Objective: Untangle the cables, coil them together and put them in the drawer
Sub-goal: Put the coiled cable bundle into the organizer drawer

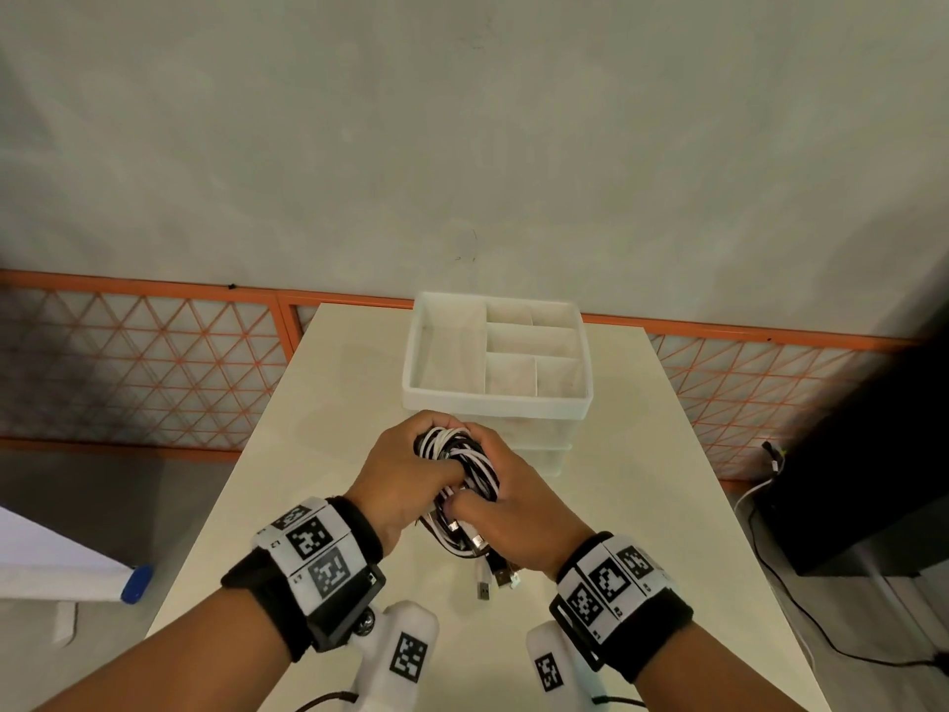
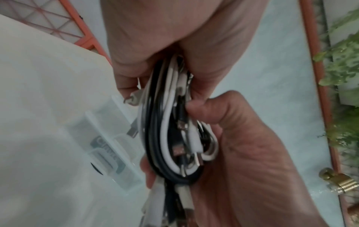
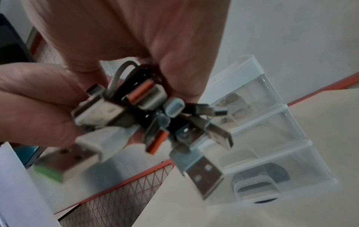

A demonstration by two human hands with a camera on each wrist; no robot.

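Note:
A coiled bundle of black and white cables (image 1: 464, 467) hangs above the table in front of the drawer unit (image 1: 544, 444). My left hand (image 1: 405, 467) grips the coil's upper left side. My right hand (image 1: 516, 511) grips its lower right side, where several USB plugs (image 1: 482, 583) dangle. In the left wrist view the cable loops (image 2: 165, 138) lie between my left palm (image 2: 155, 38) and the curled right-hand fingers (image 2: 213, 110). The right wrist view is filled with the plug ends (image 3: 145, 107), blurred. The stacked clear drawers (image 3: 262, 138) look closed.
On top of the drawer unit sits a white divided tray (image 1: 418, 352). The cream table (image 1: 318, 403) is narrow, with floor on both sides. An orange mesh fence (image 1: 154, 362) runs behind. A black box (image 1: 862, 480) with cords stands at the right.

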